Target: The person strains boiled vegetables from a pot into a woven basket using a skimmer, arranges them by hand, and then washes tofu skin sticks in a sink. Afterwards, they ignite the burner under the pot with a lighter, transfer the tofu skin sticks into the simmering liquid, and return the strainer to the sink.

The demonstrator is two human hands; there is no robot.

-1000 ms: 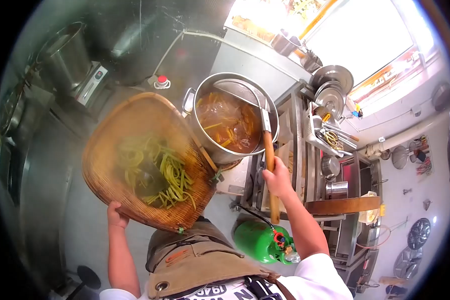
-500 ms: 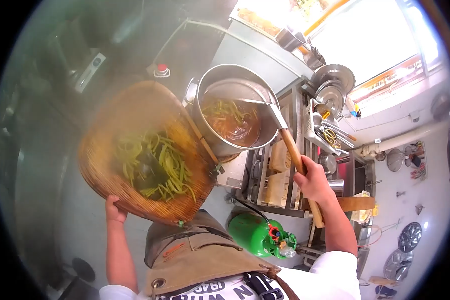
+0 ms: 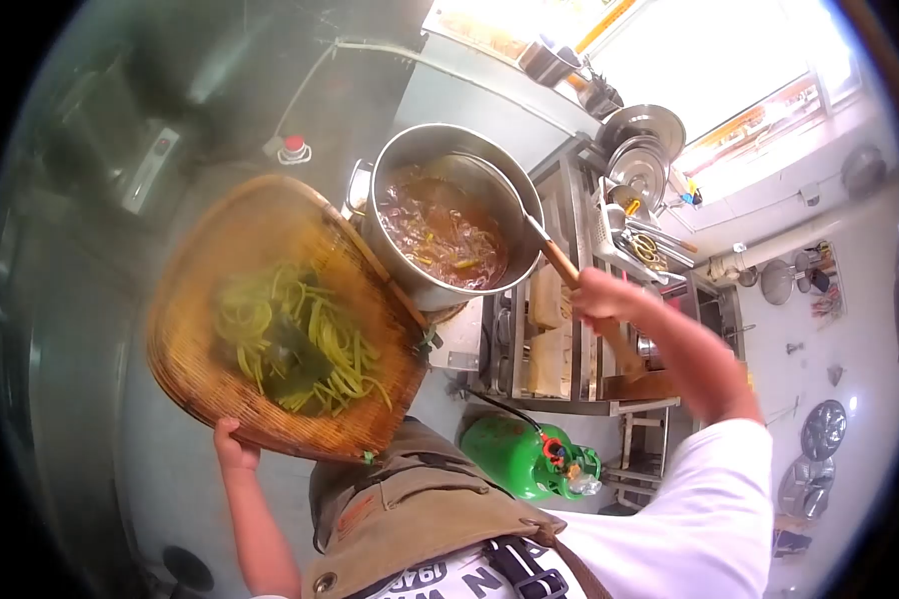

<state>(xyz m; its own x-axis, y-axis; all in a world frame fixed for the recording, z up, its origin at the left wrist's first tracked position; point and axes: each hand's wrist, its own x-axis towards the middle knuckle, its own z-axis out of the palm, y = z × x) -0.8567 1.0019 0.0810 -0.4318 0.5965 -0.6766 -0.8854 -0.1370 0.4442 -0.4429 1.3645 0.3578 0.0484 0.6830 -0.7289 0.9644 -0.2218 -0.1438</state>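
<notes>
My left hand (image 3: 235, 446) is closed on the near rim of a woven bamboo basket (image 3: 185, 334), tilted beside the pot. Green vegetable strips (image 3: 345, 344) lie in it, partly veiled by steam. A tall metal pot (image 3: 410, 278) stands to its right, full of bubbling reddish-brown broth (image 3: 440, 235) with a few green bits. Wrapped round a long wooden handle is my right hand (image 3: 606, 297), slightly blurred. That handle belongs to a strainer (image 3: 561, 263) whose round metal rim sits inside the pot; its bowl is down in the broth, hidden.
A green gas cylinder (image 3: 514, 454) stands on the floor below the pot. To the right, a metal rack (image 3: 579, 349) carries a white basket of utensils (image 3: 609, 235) and stacked metal lids (image 3: 644, 135). Strainers (image 3: 777, 282) hang on the right wall.
The strainer has gone down into the broth; the green strips it held in the pot are mostly out of sight. My right arm has swung outward. The basket stays in my left hand.
</notes>
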